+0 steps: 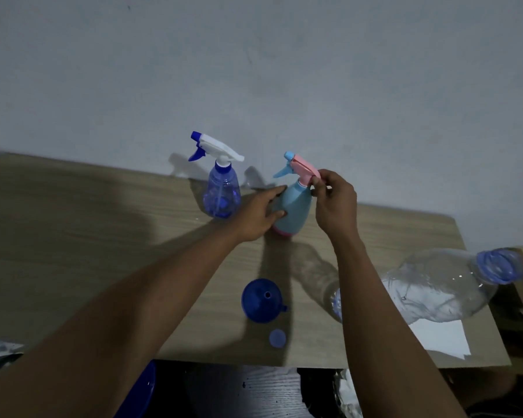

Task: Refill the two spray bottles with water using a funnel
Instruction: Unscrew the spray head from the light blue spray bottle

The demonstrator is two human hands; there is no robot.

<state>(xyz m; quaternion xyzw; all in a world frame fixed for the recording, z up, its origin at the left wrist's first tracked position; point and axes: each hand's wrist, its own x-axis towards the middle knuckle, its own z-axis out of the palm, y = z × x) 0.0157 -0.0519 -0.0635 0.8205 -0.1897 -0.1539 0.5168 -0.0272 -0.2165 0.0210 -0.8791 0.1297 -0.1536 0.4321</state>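
Main risk as I see it: the pastel bottle (296, 206) looks light and maybe near empty, so if the left hand (258, 217) doesn't hold firm, the whole thing just spins with the spray head (302, 167) instead of unscrewing. It could also tip into the blue bottle (222, 191) standing just beside it on the left. The other worry is the big water bottle (435, 285) near the table's (73, 221) right edge. It looks uncapped and the right forearm passes close by, so a careless elbow means a flood.

Hands: both arms are stretched well forward to the back of the table. The left hand wraps the pastel bottle's body from the left, thumb and fingers spread around it. The right hand (335, 203) comes in from the right, fingertips pinching the pink collar under the head.

The funnel (261, 300) lies wide end down near the front edge, untouched, with a small cap (277, 338) beside it.
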